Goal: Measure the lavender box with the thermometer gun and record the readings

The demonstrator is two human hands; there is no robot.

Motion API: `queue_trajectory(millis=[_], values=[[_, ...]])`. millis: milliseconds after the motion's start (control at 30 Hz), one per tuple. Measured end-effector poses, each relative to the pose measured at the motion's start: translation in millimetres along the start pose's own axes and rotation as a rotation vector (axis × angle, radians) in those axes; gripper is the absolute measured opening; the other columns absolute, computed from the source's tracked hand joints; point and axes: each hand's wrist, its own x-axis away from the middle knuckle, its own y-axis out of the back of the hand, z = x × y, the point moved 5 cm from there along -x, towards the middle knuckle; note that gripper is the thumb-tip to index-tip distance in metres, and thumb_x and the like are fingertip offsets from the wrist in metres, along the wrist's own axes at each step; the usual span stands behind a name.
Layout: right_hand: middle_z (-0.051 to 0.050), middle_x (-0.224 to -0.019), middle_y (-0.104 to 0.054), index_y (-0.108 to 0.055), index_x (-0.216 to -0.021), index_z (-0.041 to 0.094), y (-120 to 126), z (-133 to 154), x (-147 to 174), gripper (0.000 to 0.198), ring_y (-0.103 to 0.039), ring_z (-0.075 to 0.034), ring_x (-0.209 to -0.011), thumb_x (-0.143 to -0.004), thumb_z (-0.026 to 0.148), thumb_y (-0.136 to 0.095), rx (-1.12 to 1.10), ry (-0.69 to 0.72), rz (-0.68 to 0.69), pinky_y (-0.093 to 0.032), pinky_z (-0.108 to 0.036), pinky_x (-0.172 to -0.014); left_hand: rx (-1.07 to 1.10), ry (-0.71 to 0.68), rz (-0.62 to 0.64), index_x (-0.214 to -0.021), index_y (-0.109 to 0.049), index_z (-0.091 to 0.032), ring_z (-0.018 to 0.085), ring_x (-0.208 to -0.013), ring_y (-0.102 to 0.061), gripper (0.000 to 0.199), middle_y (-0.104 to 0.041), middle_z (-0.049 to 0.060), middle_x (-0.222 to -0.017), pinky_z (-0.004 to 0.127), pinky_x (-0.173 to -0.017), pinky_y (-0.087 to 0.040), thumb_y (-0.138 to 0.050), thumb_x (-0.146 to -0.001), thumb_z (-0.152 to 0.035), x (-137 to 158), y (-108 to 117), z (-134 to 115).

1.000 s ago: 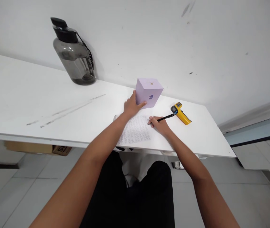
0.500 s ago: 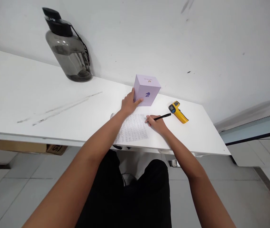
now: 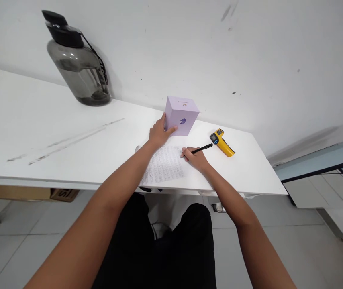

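A pale purple box (image 3: pixel 182 120) with a dark purple emblem stands on the white table against the wall. My left hand (image 3: pixel 159 132) grips its lower left corner, thumb across the front and fingers along the left side. Between the thumb and fingers of my right hand (image 3: pixel 196 157) is a black pen (image 3: pixel 202 148), its back end slanting up to the right. The pen's tip is hard to make out by my fingers, at the right edge of a sheet (image 3: pixel 165 165) covered in rows of small dark marks. My left forearm covers part of the sheet's left side.
A yellow infrared thermometer (image 3: pixel 225 147) lies right of the pen. A large grey bottle (image 3: pixel 79 72) with a black lid stands at the back left, partly filled. Dark streaks mark the white table (image 3: pixel 54 116). Below it at left is a cardboard box (image 3: pixel 17 192).
The whole view has shifted slightly, so things appear a little further left. My left hand stays on the purple box, and my right hand keeps the pen at the sheet's right edge.
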Motion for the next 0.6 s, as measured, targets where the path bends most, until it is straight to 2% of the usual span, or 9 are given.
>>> queue_trajectory(millis=[100, 367, 600], values=[[-0.001, -0.061, -0.062, -0.073, -0.067, 0.025, 0.4, -0.7, -0.8, 0.053, -0.056, -0.018, -0.065, -0.093, 0.07, -0.066, 0.009, -0.005, -0.016, -0.048, -0.034, -0.068, -0.037, 0.026, 0.056, -0.181, -0.043, -0.035, 0.043, -0.133, -0.076, 0.103, -0.07, 0.016, -0.167, 0.063, -0.124, -0.055, -0.081, -0.093, -0.071, 3.1, 1.4, -4.5], [-0.001, -0.057, -0.06, -0.073, -0.063, 0.025, 0.0, -1.1, -0.2, 0.048, -0.053, -0.017, -0.062, -0.091, 0.063, -0.065, 0.004, -0.002, 0.027, -0.044, -0.033, -0.065, 0.012, 0.089, 0.05, -0.184, -0.032, -0.037, 0.042, -0.141, -0.075, 0.11, -0.06, 0.014, -0.18, 0.062, -0.127, -0.054, -0.083, -0.091, -0.066, 9.0, 5.0, -9.9], [-0.001, -0.058, -0.062, -0.071, -0.062, 0.025, -0.9, 1.0, -0.7, 0.049, -0.056, -0.017, -0.064, -0.094, 0.062, -0.066, -0.004, -0.009, -0.006, -0.047, -0.033, -0.067, -0.028, 0.045, 0.042, -0.179, -0.042, -0.037, 0.043, -0.144, -0.073, 0.096, -0.063, 0.013, -0.177, 0.064, -0.127, -0.054, -0.081, -0.095, -0.063, 10.7, 5.2, -13.5]])
